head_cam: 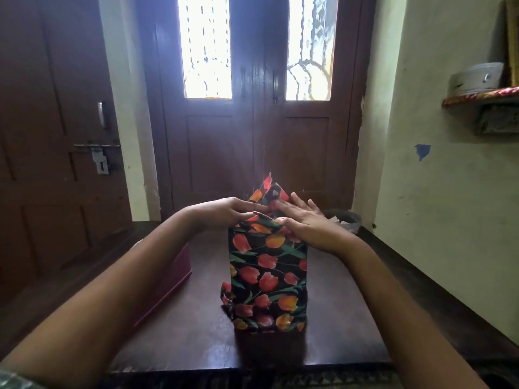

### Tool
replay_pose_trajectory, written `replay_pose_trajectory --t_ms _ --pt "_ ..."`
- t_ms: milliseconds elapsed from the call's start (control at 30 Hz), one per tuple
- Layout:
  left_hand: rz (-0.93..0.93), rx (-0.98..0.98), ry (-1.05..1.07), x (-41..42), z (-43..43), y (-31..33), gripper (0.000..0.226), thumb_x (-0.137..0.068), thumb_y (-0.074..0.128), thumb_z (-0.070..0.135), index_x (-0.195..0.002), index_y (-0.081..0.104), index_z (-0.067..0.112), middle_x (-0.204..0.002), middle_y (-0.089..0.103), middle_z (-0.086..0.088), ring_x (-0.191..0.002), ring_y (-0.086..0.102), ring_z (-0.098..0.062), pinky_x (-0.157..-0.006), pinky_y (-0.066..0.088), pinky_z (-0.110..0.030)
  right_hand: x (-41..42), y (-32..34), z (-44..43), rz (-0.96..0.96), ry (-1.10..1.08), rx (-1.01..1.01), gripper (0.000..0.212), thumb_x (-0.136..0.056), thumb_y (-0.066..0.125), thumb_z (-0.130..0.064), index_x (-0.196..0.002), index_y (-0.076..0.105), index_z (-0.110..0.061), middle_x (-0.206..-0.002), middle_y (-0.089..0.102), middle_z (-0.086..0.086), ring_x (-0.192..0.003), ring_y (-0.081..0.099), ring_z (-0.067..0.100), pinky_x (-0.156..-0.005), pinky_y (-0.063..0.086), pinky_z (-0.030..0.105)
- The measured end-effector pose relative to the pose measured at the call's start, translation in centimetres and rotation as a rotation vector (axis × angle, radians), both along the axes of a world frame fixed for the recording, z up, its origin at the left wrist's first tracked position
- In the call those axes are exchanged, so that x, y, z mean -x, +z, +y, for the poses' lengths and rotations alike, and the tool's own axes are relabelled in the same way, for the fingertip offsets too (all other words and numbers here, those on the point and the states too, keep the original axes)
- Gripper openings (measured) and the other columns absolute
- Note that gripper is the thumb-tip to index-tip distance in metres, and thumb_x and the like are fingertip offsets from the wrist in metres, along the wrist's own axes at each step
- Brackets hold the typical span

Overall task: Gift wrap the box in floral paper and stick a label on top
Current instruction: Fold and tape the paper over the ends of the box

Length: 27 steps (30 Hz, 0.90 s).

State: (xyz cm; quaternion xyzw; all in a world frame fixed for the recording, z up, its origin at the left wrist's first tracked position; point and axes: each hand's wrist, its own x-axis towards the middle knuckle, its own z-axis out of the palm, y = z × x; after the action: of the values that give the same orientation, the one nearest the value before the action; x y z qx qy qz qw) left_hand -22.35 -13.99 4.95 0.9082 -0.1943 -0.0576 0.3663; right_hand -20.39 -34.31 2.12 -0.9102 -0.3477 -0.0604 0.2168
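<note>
Centre frame: box (266, 276), likely stiff, light; floral paper (269, 190) thin, springy. Left hand (224, 213), right hand (306, 221) straight-fingered, pinning top folds, the best hold.

left: maroon case (168, 279) near wrapped box (266, 276) | passable: tabletop (342, 318) right, front

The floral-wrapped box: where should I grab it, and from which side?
Its two side walls, midway up, a hand from each side. The box stands tall and narrow on the table; its top flap sticks up loose by the left hand and right hand.
</note>
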Motion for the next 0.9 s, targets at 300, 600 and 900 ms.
replay_pose_trajectory --t_ms 300,600,900 --pt "-0.268 0.399 0.196 0.9 1.1 -1.8 0.015 -0.085 0.065 0.025 -0.099 0.071 0.020 -0.095 0.071 -0.005 -0.084 0.067 -0.014 -0.073 0.055 -0.023 0.8 1.1 -0.3 0.152 0.027 -0.038 0.044 -0.101 0.031 -0.028 -0.145 0.030 -0.027 -0.152 0.026 -0.008 -0.140 0.019 0.009 -0.097 0.014 0.014" --pt "-0.142 -0.071 0.821 5.1 14.1 -2.8 0.020 -0.084 0.067 0.031 -0.090 0.072 0.013 -0.091 0.068 -0.008 -0.091 0.062 -0.024 -0.073 0.044 -0.028 0.7 0.7 -0.2 0.147 0.025 -0.074 0.038 -0.102 0.027 -0.029 -0.137 0.041 -0.035 -0.149 0.028 -0.014 -0.141 0.014 0.007 -0.099 0.006 0.015" --pt "0.252 -0.027 0.997 7.6 18.3 -7.9 0.031 -0.090 0.060 0.022 -0.095 0.067 -0.008 -0.085 0.060 -0.019 -0.068 0.052 -0.026 -0.057 0.037 -0.029 0.8 0.4 0.0 0.209 0.033 -0.171 0.039 -0.100 0.031 -0.038 -0.136 0.045 -0.033 -0.148 0.035 -0.010 -0.136 0.028 0.008 -0.108 0.019 0.023"
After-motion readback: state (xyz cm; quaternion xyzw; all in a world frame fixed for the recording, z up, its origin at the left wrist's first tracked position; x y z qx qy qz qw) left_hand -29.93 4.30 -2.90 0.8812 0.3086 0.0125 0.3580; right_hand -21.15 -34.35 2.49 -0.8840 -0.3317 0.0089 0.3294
